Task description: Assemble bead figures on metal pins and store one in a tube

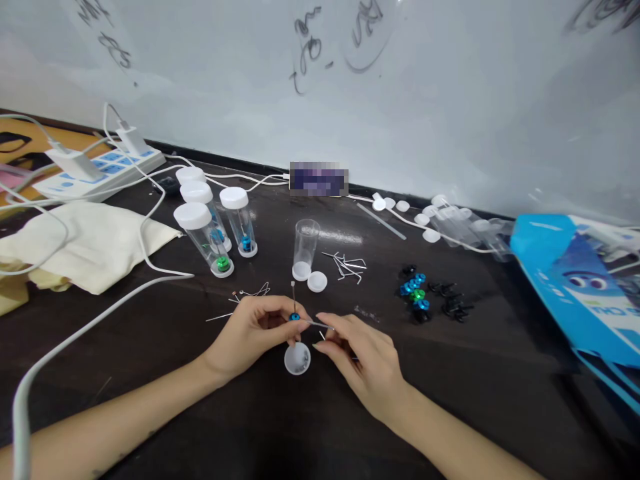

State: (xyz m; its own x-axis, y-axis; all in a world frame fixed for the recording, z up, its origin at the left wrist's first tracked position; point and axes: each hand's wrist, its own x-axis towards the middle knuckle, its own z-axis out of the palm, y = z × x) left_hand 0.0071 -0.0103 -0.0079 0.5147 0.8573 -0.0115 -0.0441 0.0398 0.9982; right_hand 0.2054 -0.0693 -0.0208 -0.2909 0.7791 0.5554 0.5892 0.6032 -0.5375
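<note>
My left hand (257,325) pinches a blue part (295,317), seemingly steadying it; my right hand (373,360), fingers nearly closed, grips a thin rod (318,324) towards three o'clock.

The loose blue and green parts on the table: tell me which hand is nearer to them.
Right. The right hand is to the left of the loose parts, nearer the body; the left hand is farther left.

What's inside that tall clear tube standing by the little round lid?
The clear tube looks empty, and its white bottom shows through. I can't see what's under it, or under the round lid.
</note>
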